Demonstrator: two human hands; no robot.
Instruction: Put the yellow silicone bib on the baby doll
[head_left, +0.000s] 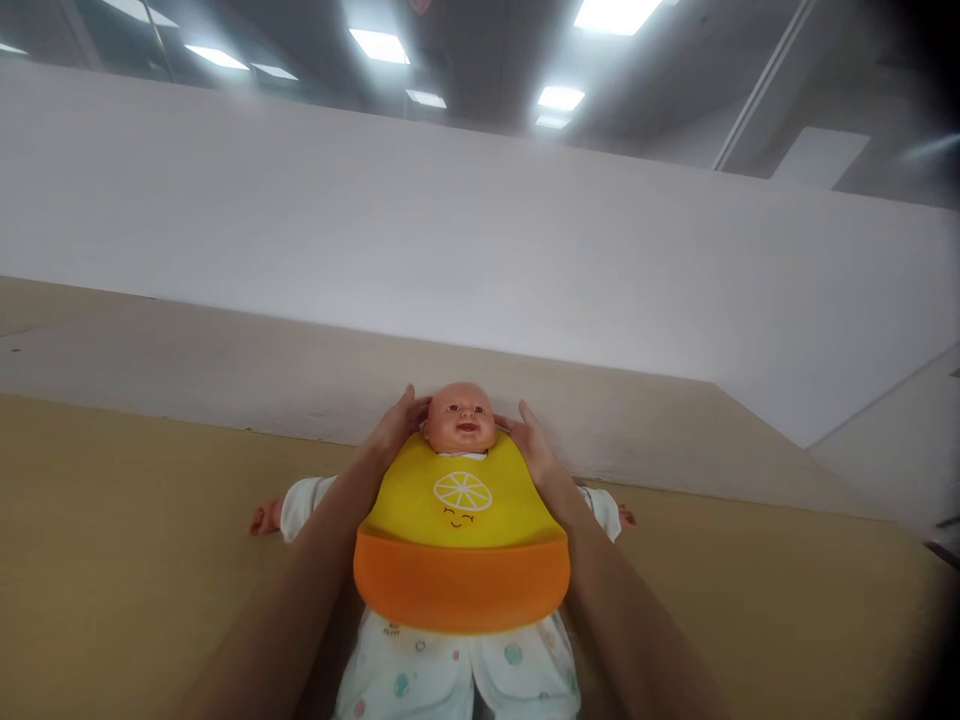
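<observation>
A baby doll (463,415) lies on its back, face up, in white patterned clothes, its arms spread to both sides. Over its chest is a yellow bib (420,500) with a white citrus print and an orange pocket (461,585). My left hand (403,418) is beside the doll's head at the neck edge of the bib, thumb raised apart and the other fingertips partly hidden behind the head. On the other side, my right hand (526,438) mirrors it, thumb up, fingers reaching behind the doll's neck. What the hidden fingertips hold, if anything, does not show.
The doll rests on a tan surface (150,560). Behind its head runs a pale ledge (225,360), with a white wall or partition (450,240) beyond. Lit ceiling panels (379,46) show at the top.
</observation>
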